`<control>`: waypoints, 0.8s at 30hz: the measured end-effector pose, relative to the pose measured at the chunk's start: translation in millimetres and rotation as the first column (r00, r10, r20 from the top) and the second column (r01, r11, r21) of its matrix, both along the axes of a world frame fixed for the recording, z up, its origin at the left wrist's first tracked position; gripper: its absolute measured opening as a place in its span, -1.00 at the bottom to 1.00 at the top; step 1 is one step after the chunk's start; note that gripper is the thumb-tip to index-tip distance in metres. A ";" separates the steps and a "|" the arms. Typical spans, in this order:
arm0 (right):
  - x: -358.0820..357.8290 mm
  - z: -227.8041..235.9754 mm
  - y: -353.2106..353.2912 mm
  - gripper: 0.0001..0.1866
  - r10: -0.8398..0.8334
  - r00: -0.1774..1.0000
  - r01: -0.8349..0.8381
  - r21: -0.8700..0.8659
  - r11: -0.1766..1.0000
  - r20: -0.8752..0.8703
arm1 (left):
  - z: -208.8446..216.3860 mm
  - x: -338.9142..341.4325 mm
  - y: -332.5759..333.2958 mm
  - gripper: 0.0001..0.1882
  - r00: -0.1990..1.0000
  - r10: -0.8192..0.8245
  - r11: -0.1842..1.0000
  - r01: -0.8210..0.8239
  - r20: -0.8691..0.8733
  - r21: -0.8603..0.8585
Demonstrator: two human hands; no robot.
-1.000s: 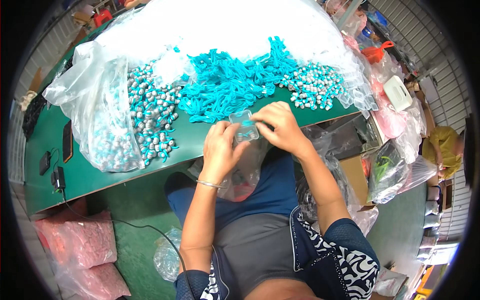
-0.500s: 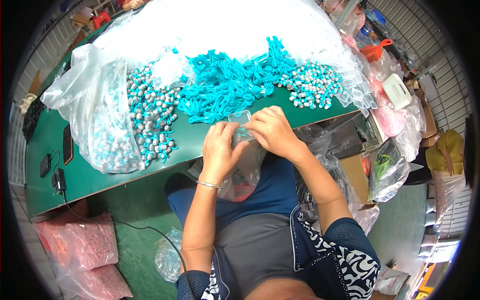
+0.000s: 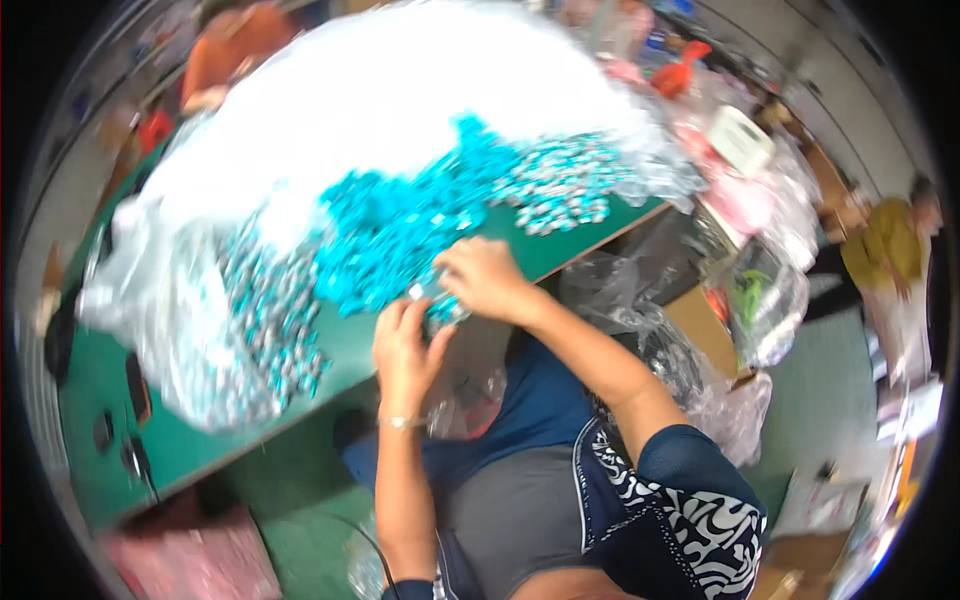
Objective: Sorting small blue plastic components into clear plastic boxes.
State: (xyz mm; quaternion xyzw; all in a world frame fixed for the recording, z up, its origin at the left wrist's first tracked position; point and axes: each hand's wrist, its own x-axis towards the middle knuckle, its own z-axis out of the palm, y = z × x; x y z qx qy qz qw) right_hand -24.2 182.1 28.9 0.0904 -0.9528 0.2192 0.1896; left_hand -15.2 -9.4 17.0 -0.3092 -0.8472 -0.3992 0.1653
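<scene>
Between my hands, at the near edge of the green table, is a small clear plastic case [image 3: 436, 291] with bits of teal in it; motion blur hides its detail. My left hand [image 3: 403, 345] grips its near left side with thumb and fingers. From the right, my right hand [image 3: 487, 279] closes its fingers on the case's other side. Just beyond lies a heap of teal cord bundles [image 3: 375, 235]. Small grey-and-teal pieces form one pile [image 3: 280, 310] to the left and another pile [image 3: 565, 180] to the right.
A clear plastic bag [image 3: 190, 330] partly covers the left pile. Clear plastic pieces [image 3: 660, 175] lie at the table's right end, below a bright white heap [image 3: 380, 90]. A phone [image 3: 138, 388] rests at left. Other people [image 3: 235, 50] are at far left and far right.
The whole view has swung and blurred, showing more of the person at far left. My right hand's fingers have come over the clear case, which now sits tilted between both hands.
</scene>
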 end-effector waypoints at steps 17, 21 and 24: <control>36.3 -35.6 4.9 -0.71 0.286 0.865 -0.392 -0.198 0.899 -0.411 | -6.4 -8.4 -1.9 -0.43 0.988 -0.072 0.992 0.086 0.140 -0.096; 44.6 -41.2 5.3 -0.60 0.291 0.882 -0.368 -0.156 0.917 -0.371 | -15.2 -10.2 -2.8 -0.51 0.996 -0.080 0.993 0.084 0.049 -0.086; 41.3 -39.5 7.5 -0.61 0.298 0.885 -0.379 -0.181 0.908 -0.358 | -19.5 -11.5 -2.8 -0.55 0.996 -0.080 0.994 0.076 -0.044 -0.079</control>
